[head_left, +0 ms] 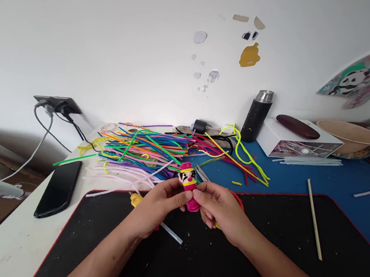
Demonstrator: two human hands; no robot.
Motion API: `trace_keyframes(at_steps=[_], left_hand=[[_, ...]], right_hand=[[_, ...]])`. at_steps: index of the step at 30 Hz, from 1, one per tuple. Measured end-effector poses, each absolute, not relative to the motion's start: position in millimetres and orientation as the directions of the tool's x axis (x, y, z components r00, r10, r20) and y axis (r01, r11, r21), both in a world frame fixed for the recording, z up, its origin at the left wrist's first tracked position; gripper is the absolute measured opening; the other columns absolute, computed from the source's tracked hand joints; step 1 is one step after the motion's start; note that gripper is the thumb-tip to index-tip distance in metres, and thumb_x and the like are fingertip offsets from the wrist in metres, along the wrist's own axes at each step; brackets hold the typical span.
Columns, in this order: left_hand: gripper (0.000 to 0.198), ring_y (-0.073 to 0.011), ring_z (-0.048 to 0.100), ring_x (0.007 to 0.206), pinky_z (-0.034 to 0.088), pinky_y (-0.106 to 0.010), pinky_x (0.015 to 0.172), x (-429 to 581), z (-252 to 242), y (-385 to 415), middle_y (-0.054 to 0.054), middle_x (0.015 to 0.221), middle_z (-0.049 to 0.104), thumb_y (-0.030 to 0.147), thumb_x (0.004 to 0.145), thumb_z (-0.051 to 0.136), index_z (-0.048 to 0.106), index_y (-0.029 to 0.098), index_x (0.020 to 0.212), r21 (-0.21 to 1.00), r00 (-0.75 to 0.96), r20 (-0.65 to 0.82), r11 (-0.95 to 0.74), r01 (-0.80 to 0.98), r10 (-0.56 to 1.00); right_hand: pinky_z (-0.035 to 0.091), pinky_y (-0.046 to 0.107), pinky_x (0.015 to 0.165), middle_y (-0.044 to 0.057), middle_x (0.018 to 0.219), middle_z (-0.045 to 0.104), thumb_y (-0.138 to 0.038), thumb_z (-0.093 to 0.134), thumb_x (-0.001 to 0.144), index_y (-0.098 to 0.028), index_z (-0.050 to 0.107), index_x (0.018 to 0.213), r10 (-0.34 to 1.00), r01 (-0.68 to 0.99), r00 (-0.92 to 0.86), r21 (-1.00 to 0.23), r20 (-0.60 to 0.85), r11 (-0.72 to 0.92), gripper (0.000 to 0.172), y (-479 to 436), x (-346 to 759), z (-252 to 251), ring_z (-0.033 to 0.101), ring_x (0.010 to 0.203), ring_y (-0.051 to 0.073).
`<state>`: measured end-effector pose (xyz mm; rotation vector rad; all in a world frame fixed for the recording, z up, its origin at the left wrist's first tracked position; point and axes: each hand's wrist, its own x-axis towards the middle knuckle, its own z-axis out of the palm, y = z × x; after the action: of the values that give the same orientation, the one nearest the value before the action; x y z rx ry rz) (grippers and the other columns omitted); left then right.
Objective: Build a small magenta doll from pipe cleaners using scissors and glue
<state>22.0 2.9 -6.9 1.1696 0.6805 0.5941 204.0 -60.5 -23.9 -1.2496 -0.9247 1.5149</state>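
A small pipe-cleaner doll (189, 179) stands upright between my hands, with a pink body, yellow bands and a pale face with black marks. My left hand (166, 204) pinches its body from the left between thumb and fingers. From the right, my right hand (215, 200) grips the same body, its thumb tip close to the left one. Behind my left hand lies a yellow glue gun (136, 199), partly hidden, and a clear glue stick (172, 233) shows below that hand. Scissor blades (202, 172) show just behind the doll; their handles are mostly covered by my right hand.
A heap of colourful pipe cleaners (145, 146) spreads along the wall. A phone (58, 189) lies at left on the white table (10, 261). A black flask (257, 115), a white box (297, 137) and a bowl (344, 135) stand at right. A thin stick (314, 219) rests on the black mat (269, 236).
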Motion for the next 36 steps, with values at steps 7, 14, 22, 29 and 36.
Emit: trace_keyframes(at_steps=[7,14,22,29,36], left_hand=[[0.041,-0.0177,0.058,0.081,0.048,-0.03,0.075,20.3,-9.5,2.8,-0.004,0.092,0.072,0.049,0.08,0.094,0.081,0.017,0.101,0.951,0.611,-0.188,0.298,-0.082,0.769],[0.039,-0.0196,0.062,0.083,0.048,-0.032,0.08,18.9,-10.3,2.4,-0.006,0.093,0.076,0.048,0.077,0.097,0.083,0.017,0.095,0.931,0.599,-0.204,0.342,-0.125,0.775],[0.044,-0.0226,0.066,0.088,0.049,-0.032,0.089,17.8,-4.9,4.4,-0.007,0.09,0.08,0.05,0.071,0.1,0.085,0.016,0.095,0.918,0.542,-0.23,0.364,-0.154,0.808],[0.044,-0.0193,0.063,0.085,0.047,-0.029,0.084,16.7,-8.2,5.5,-0.005,0.09,0.079,0.049,0.071,0.101,0.086,0.017,0.096,0.912,0.532,-0.237,0.375,-0.167,0.813],[0.045,-0.0205,0.063,0.09,0.047,-0.03,0.087,16.5,-16.5,3.9,-0.006,0.096,0.077,0.05,0.073,0.099,0.084,0.017,0.099,0.915,0.583,-0.278,0.396,-0.082,0.764]], right_hand=[[0.028,0.021,0.041,-0.013,0.046,0.044,-0.077,0.083,0.082,-0.02,0.066,0.089,0.963,-0.193,-0.079,-0.944,-0.258,-0.269,0.06,-61.2,204.8,-28.1,0.041,0.036,0.007],[0.03,0.022,0.043,-0.01,0.049,0.048,-0.076,0.076,0.091,-0.019,0.067,0.089,0.964,-0.213,-0.11,-0.942,-0.241,-0.259,0.058,-62.2,204.9,-25.9,0.041,0.038,0.008],[0.028,0.021,0.042,-0.01,0.05,0.048,-0.083,0.077,0.084,-0.02,0.064,0.087,0.967,-0.204,-0.023,-0.946,-0.252,-0.251,0.065,-61.4,205.3,-28.6,0.042,0.039,0.007],[0.03,0.021,0.043,-0.012,0.048,0.041,-0.085,0.078,0.081,-0.02,0.067,0.084,0.974,-0.179,0.055,-0.962,-0.218,-0.205,0.067,-59.3,208.7,-23.8,0.042,0.038,0.007],[0.028,0.021,0.042,-0.013,0.045,0.04,-0.087,0.078,0.079,-0.02,0.063,0.079,0.975,-0.193,0.059,-0.961,-0.212,-0.197,0.069,-60.0,207.8,-26.4,0.041,0.036,0.007]])
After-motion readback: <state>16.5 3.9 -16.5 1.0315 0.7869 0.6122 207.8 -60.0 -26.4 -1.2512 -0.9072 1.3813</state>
